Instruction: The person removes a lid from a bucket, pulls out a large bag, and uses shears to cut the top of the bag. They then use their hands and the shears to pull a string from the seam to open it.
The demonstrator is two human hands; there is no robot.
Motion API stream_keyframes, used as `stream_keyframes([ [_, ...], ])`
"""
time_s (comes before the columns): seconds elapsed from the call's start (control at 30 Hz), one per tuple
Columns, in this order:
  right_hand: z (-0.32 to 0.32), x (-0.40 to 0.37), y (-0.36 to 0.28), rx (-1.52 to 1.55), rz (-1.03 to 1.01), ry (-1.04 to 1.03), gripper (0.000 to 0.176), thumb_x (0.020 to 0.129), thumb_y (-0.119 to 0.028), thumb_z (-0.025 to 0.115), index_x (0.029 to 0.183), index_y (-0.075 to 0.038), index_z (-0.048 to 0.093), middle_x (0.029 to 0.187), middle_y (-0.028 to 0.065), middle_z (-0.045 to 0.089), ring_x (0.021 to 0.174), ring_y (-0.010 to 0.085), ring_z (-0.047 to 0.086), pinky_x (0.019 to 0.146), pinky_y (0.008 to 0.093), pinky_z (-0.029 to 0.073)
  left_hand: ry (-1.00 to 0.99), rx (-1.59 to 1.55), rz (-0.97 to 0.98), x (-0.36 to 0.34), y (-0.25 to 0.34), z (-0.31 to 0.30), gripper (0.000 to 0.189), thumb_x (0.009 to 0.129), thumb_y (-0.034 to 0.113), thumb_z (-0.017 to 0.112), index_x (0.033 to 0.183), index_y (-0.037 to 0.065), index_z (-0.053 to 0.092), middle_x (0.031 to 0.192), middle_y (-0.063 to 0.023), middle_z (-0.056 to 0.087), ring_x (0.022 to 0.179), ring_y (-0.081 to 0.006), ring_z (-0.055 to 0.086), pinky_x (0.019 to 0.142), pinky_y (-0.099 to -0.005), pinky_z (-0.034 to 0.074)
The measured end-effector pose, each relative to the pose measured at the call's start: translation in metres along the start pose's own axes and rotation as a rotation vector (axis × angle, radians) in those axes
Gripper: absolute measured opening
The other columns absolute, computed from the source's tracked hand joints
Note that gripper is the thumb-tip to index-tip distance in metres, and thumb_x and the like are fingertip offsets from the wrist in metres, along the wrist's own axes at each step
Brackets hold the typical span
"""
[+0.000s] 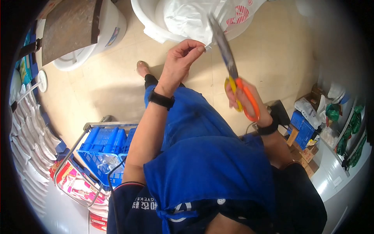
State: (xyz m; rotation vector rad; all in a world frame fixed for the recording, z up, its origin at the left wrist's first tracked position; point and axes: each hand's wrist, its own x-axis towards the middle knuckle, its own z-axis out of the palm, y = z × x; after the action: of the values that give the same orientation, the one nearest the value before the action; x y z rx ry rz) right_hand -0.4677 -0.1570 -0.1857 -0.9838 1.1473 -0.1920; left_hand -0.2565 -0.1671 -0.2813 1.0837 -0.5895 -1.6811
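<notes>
My left hand [181, 58], with a dark band on its wrist, pinches a thin white strand or corner between thumb and forefinger, at the near edge of a white plastic bag [191, 17] with red print. The bag sits in a round white tub [150, 30]. To the right, my right hand [252, 93] grips a pair of scissors [223, 45] by the orange and yellow handles. The metal blades look closed and point up and away, their tips overlapping the bag's near side in this view.
A white bin [113, 37] with a brown board [72, 29] over it stands far left. Blue crates [99, 152] rest on a metal-framed cart at near left, beside stacked white packets [29, 128]. Another blue crate [300, 128] and cardboard boxes are at right. Tiled floor [272, 50] lies between.
</notes>
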Motion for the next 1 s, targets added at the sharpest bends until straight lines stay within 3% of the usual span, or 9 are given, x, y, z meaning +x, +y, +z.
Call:
stream_keyframes([
  [0.1,-0.004,-0.031,0.024,0.157,0.063,-0.096,0.029,0.090,-0.029,0.057,0.102,-0.003,0.048,0.082,-0.0021,0.048,0.072,0.0044,0.049,0.066,0.0209,0.046,0.004,-0.064,0.013,-0.001,-0.005,-0.002,0.018,0.088,0.013,0.059,0.103,0.002,0.061,0.095,-0.0011,0.061,0.090,-0.0115,0.057,0.085,-0.0255,0.044],
  [0.2,-0.011,-0.047,0.033,0.112,-0.003,-0.147,0.040,0.089,-0.038,0.058,0.105,-0.004,0.047,0.086,-0.0012,0.048,0.080,0.0052,0.050,0.072,0.0220,0.047,0.001,-0.061,0.033,-0.003,-0.007,-0.002,0.020,0.088,0.012,0.060,0.105,0.002,0.059,0.096,-0.0010,0.060,0.091,-0.0118,0.057,0.085,-0.0258,0.044],
  [0.23,-0.013,-0.050,0.033,0.093,0.063,-0.131,0.048,0.087,-0.047,0.057,0.105,-0.003,0.047,0.086,-0.0004,0.049,0.078,0.0066,0.051,0.074,0.0223,0.047,0.002,-0.037,0.051,-0.003,-0.006,0.000,0.020,0.088,0.011,0.060,0.105,0.002,0.059,0.096,-0.0010,0.060,0.091,-0.0115,0.057,0.085,-0.0256,0.044],
  [0.43,-0.020,-0.046,0.036,-0.032,0.088,-0.105,0.046,0.087,-0.044,0.058,0.104,-0.003,0.047,0.084,0.0006,0.051,0.076,0.0086,0.053,0.071,0.0224,0.046,0.070,0.125,0.165,0.003,-0.013,0.005,0.018,0.083,0.008,0.065,0.099,0.001,0.060,0.093,-0.0012,0.060,0.088,-0.0113,0.059,0.079,-0.0238,0.047],
  [0.53,-0.019,-0.039,0.033,-0.204,0.165,-0.109,0.058,0.086,-0.053,0.054,0.108,0.000,0.045,0.082,-0.0008,0.044,0.076,0.0059,0.045,0.082,0.0261,0.045,0.077,0.126,0.172,0.001,-0.010,0.006,0.016,0.083,0.008,0.065,0.096,0.001,0.061,0.092,-0.0013,0.060,0.087,-0.0111,0.060,0.078,-0.0237,0.048],
  [0.73,-0.022,-0.031,0.036,-0.179,0.150,-0.113,0.048,0.089,-0.045,0.055,0.105,-0.001,0.046,0.083,-0.0007,0.044,0.079,0.0051,0.045,0.083,0.0246,0.045,0.097,0.143,0.191,0.001,-0.010,0.005,0.016,0.083,0.010,0.065,0.096,0.001,0.062,0.092,-0.0017,0.061,0.085,-0.0114,0.060,0.076,-0.0237,0.048],
  [0.83,-0.023,-0.030,0.042,-0.206,0.080,-0.064,0.028,0.088,-0.025,0.060,0.100,-0.003,0.048,0.079,0.0029,0.053,0.072,0.0081,0.052,0.069,0.0240,0.046,0.101,0.138,0.207,0.001,-0.011,0.005,0.016,0.084,0.010,0.065,0.096,0.000,0.062,0.092,-0.0019,0.062,0.084,-0.0115,0.060,0.076,-0.0237,0.048],
  [1.0,-0.022,-0.028,0.038,-0.219,0.109,-0.059,0.023,0.087,-0.017,0.061,0.100,-0.003,0.048,0.078,0.0020,0.053,0.072,0.0082,0.051,0.068,0.0234,0.045,0.109,0.143,0.212,0.001,-0.010,0.004,0.016,0.084,0.011,0.065,0.096,0.001,0.062,0.091,-0.0012,0.062,0.082,-0.0107,0.059,0.074,-0.0233,0.048],
])
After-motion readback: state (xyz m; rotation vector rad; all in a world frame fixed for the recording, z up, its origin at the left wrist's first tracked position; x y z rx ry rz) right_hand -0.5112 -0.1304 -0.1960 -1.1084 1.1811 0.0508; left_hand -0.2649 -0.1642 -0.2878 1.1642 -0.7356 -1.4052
